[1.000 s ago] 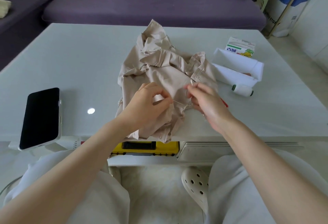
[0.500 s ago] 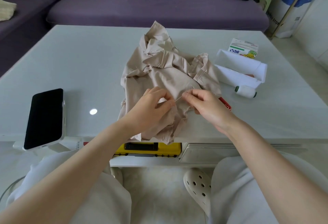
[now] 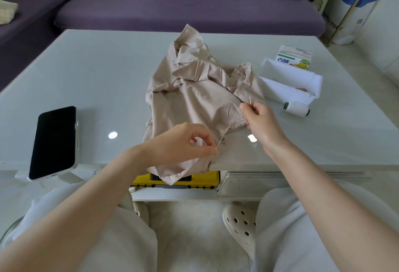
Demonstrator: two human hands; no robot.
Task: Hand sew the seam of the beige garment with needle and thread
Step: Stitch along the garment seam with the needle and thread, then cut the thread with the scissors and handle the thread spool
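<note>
Beige garment (image 3: pixel 194 99): crumpled on surface (image 3: pixel 97 82). Right hand (image 3: pixel 259 120) pinches needle (image 3: pixel 250 99). Left hand (image 3: pixel 183 144) pinches thread (image 3: pixel 228 128).

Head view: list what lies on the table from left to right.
phone → beige garment → thread spool. The white box and carton overlap the spool's span, so they are left out.

Crumpled matt cloth garment (image 3: pixel 194 97) on glossy table (image 3: pixel 97 82).

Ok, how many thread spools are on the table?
1: the white spool lies right of the beige garment, beside the white box, which may hide more.
</note>
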